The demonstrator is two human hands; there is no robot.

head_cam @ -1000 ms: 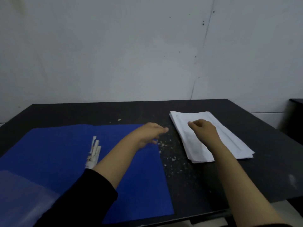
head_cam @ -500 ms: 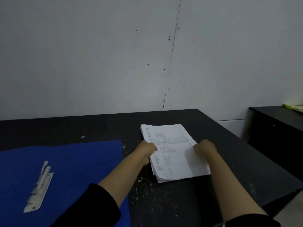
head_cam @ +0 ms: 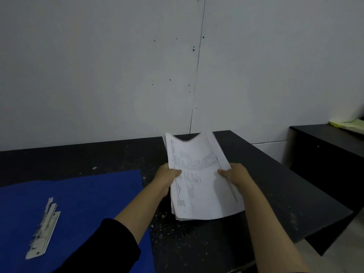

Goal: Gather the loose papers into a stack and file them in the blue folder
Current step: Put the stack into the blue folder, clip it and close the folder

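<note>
Above the black table (head_cam: pixel 275 194), both outstretched hands, left hand (head_cam: pixel 166 174) and right hand (head_cam: pixel 235 173), grip the paper stack (head_cam: pixel 199 180) by its sides.

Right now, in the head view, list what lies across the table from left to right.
Metal fastener on the blue folder → left hand → stack of papers → right hand → yellow sheets on the side table.

Both arms outstretched; left hand (head_cam: pixel 167 175) and right hand (head_cam: pixel 235 174) gripping, thumbs on top, fingers curled under.
</note>
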